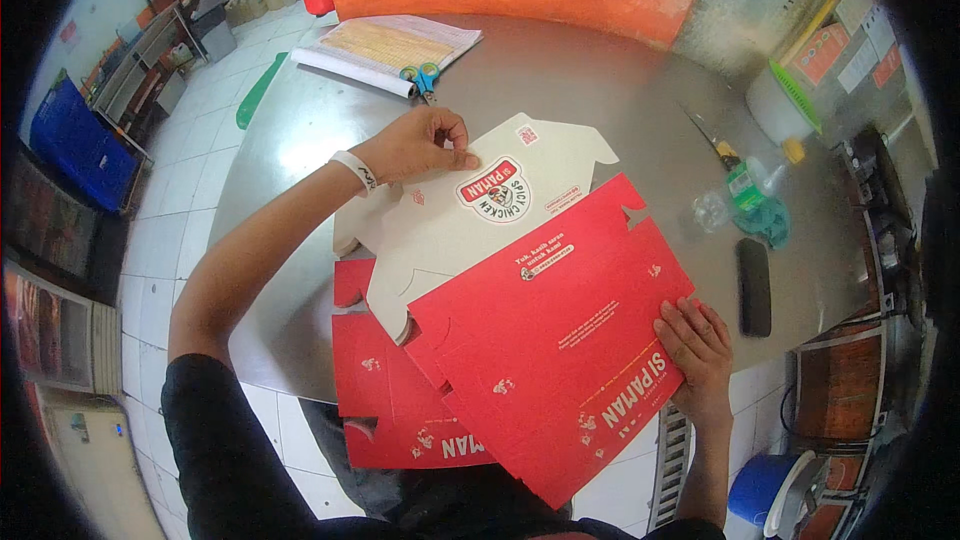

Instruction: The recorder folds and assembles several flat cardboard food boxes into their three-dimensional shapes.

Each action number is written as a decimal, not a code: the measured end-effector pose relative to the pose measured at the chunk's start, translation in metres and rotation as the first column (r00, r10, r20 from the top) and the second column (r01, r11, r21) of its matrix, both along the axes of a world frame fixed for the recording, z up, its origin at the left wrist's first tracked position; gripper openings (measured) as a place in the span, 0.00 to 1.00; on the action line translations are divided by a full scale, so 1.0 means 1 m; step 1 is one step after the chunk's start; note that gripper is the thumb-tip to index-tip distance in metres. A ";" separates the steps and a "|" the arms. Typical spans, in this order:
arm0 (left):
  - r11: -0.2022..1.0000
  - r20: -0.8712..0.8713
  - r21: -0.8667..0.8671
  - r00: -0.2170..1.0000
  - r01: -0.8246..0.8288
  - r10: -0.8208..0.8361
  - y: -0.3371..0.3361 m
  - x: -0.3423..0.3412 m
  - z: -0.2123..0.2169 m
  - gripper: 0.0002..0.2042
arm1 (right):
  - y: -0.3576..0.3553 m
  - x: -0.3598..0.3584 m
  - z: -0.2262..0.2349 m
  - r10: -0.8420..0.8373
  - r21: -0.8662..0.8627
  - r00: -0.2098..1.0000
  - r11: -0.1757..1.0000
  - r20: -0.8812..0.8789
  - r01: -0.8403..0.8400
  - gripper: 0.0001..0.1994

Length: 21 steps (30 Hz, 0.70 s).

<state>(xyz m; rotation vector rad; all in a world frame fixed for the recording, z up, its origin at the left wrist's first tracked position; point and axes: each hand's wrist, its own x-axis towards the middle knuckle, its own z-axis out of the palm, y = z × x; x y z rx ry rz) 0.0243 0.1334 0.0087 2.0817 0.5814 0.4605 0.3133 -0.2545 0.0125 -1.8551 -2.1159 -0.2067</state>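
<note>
Okay, so the flat red-and-white carton [575, 325] is held mid-frame, its right edge clamped in the grip of the right hand [695, 352]. Higher up, the left hand [422, 144] is curled nearly closed against the white panel [440, 240]; whether it's actually pinched can't be told.

A round red, white and black emblem [492, 190] on the cream cardboard panel [450, 240] carries clear capitals, pale on its red banner and dark around its curve. The panel also bears a small red square code [527, 135] and fine red print too small to read. The large red cardboard panel [545, 330] shows two short white lines above a white pill-shaped label [548, 261], tiny white lines near its middle, and bold cream capitals. Similar capitals, partly covered, mark the lower red cardboard sheet [375, 380]. Dark marks on the white wristband [355, 172] are unclear.
</note>
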 end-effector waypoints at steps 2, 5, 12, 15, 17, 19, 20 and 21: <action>0.999 -0.144 -0.004 0.989 -0.042 0.041 -0.005 0.001 0.009 0.12 | -0.001 0.000 -0.001 0.003 0.007 1.000 1.000 0.006 -0.003 0.28; 0.999 -0.210 0.028 0.977 0.047 -0.040 -0.003 0.005 0.020 0.12 | -0.004 -0.002 -0.001 0.003 0.015 1.000 1.000 0.015 -0.003 0.28; 0.923 -0.271 0.268 0.941 0.276 -0.203 0.005 0.010 0.022 0.12 | -0.002 -0.005 0.002 0.019 -0.018 1.000 1.000 -0.010 -0.019 0.29; 0.942 -0.136 0.146 0.949 0.303 -0.284 0.006 0.007 0.014 0.15 | -0.002 -0.003 0.000 0.024 -0.012 0.999 1.000 -0.023 -0.025 0.29; 0.984 -0.261 0.013 0.951 0.176 -0.166 -0.004 0.007 0.021 0.18 | -0.004 -0.002 -0.004 0.021 -0.010 0.999 1.000 -0.034 -0.021 0.30; 0.963 -0.410 0.144 0.899 0.228 -0.152 0.000 0.009 0.034 0.19 | -0.005 -0.001 -0.010 0.025 0.032 0.999 0.999 -0.034 -0.024 0.31; 0.918 -0.544 0.263 0.831 0.297 -0.113 0.003 0.011 0.040 0.20 | -0.005 -0.001 -0.010 0.025 0.031 0.999 0.999 -0.036 -0.024 0.31; 0.919 -0.545 0.263 0.831 0.294 -0.109 0.004 0.015 0.046 0.20 | -0.004 -0.001 -0.010 0.032 0.038 0.998 0.999 -0.045 -0.031 0.31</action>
